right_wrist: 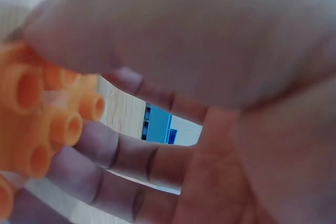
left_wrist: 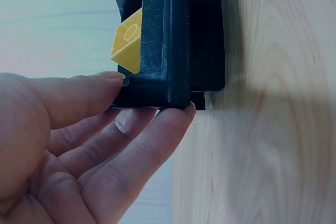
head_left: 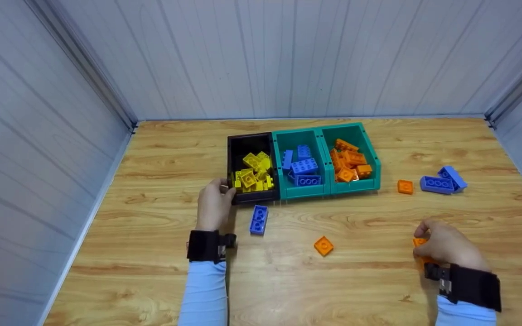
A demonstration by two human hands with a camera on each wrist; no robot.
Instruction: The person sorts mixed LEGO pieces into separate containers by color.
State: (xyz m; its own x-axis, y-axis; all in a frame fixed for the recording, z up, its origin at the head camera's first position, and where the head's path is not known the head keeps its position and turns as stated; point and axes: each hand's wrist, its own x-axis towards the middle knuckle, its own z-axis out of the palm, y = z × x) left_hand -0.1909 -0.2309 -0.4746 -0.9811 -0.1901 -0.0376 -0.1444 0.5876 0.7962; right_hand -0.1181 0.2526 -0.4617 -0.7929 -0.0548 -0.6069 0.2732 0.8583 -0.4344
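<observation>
My left hand [head_left: 214,204] pinches the front left corner of a black bin [head_left: 255,198], which holds yellow bricks [head_left: 248,177]. In the left wrist view the thumb lies against the bin's rim and the fingers press its outer side. At the right of the table my right hand [head_left: 453,246] grips an orange toy brick [right_wrist: 31,119] between thumb and fingers. Its studs show in the right wrist view; the hand covers much of it in the head view. Left of that hand lies a small orange brick [head_left: 323,246].
Joined beside the black bin are a teal bin [head_left: 304,192] of blue bricks and another teal bin [head_left: 356,186] of orange ones. A blue brick [head_left: 258,220] lies before them. Rightward are an orange brick [head_left: 405,187] and two blue bricks [head_left: 437,184]. Walls enclose the table.
</observation>
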